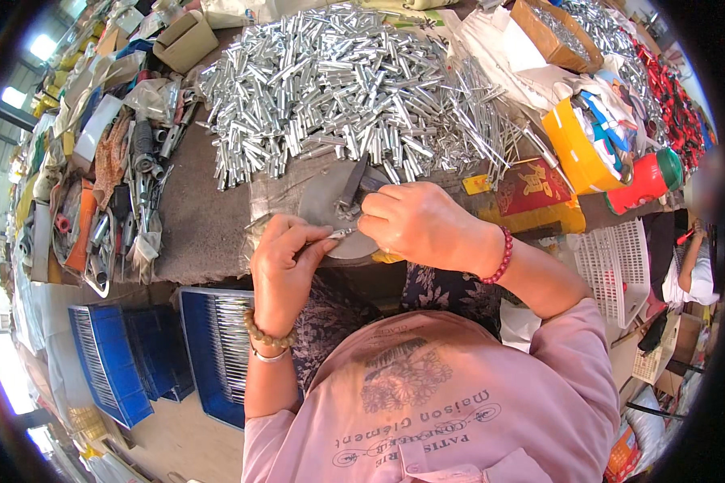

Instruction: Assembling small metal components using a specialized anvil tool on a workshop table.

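My left hand pinches a thin silver metal pin between thumb and forefinger at the table's near edge. My right hand is closed over the pin's other end, its fingers curled around a small metal piece I cannot make out. Both hands hover over a round grey metal plate with a dark upright post. Just beyond lies a big heap of short silver tubes spread across the table.
Blue plastic crates with silver rods sit below the table at left. Tools and clutter line the left side. A yellow bin, a red box, a white basket and a cardboard box stand at right. Another person sits far right.
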Motion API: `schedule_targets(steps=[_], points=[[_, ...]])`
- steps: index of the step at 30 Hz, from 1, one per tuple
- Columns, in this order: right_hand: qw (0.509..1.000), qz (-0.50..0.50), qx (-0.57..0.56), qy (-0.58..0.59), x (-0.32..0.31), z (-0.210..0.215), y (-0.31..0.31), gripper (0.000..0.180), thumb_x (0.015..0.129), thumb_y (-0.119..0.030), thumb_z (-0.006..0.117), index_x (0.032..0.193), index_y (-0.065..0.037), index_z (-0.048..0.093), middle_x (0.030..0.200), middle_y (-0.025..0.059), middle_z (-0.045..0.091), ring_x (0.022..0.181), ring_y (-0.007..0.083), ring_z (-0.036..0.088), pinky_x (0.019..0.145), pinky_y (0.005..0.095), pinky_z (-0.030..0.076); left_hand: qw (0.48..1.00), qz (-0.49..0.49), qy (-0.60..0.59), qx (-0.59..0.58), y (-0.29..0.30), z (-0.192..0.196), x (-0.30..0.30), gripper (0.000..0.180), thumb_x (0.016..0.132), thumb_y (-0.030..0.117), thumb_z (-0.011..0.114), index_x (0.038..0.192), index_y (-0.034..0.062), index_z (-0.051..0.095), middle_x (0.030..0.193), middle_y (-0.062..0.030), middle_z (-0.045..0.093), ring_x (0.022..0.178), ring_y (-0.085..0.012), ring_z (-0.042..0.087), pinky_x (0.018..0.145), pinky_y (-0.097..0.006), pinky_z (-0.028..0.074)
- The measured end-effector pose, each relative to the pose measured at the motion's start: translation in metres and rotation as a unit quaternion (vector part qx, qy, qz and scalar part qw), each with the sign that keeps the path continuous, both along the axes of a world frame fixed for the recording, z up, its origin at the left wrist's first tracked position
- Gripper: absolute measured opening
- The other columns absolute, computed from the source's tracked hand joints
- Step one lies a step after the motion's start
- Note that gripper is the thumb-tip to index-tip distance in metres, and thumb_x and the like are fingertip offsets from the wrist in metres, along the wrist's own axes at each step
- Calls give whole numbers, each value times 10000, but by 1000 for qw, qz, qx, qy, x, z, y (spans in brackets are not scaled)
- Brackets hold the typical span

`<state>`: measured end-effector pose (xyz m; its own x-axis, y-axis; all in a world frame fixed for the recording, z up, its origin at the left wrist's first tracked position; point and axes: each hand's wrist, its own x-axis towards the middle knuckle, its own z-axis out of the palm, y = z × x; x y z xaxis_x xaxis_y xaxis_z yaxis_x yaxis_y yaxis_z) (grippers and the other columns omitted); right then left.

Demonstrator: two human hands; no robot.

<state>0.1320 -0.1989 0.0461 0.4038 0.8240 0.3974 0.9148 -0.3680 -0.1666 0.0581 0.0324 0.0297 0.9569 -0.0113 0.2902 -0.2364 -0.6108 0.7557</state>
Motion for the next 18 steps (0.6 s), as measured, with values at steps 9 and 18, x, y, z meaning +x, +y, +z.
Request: schedule_targets(steps=[9,18], points=[[999,30,15,42,3,3,4,77,820,-128,664,787,-76,618,873,61,587,830,238,658,700,371,569,1000,-25,-18,-5,2,-4,3,182,787,-19,845,954,15,780,869,-83,638,779,-235,630,678,-332,487],[978,-126,155,62,-13,-1,-21,27,879,-120,699,889,-115,674,875,58,591,802,258,674,677,388,562,1000,-18,-13,5,6,-1,-4,214,757,-66,841,948,6,776,870,-96,618,783,-232,607,674,-335,467]])
